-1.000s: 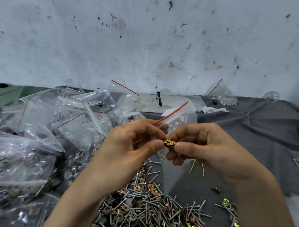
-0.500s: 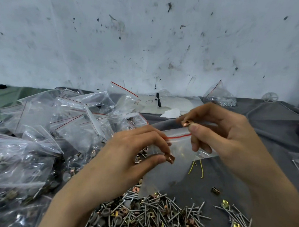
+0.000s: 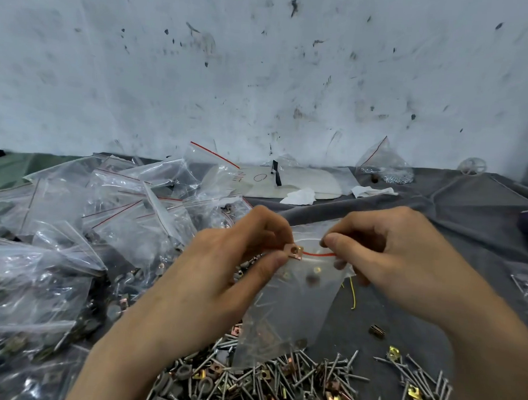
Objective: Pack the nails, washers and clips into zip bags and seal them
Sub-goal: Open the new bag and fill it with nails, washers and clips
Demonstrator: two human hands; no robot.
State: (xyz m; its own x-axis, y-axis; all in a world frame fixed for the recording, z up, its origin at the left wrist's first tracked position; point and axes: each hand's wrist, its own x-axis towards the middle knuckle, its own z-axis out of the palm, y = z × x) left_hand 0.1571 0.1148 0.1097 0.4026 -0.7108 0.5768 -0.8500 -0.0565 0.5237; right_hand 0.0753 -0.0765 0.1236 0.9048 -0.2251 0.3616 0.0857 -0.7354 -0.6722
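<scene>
- Both hands hold the zip bag [image 3: 294,310] up: left hand [image 3: 223,276] also pinches a clip [image 3: 295,252], right hand [image 3: 399,260] pinches the mouth.
- Red-lined mouth runs left-right; clip sits at its left end, nearest my left hand.

Copper clip [image 3: 294,251], red-striped clear bag [image 3: 288,315].

A: Setting?
B: Small workshop packing bench. Grey cloth [image 3: 452,226] covers it; scuffed, spotted white wall [image 3: 262,78] right behind the cloth.
A: Evidence?
B: Loose nails, washers, clips [image 3: 279,385] heaped at the cloth's near edge; filled zip bags [image 3: 67,245] piled on its left.
</scene>
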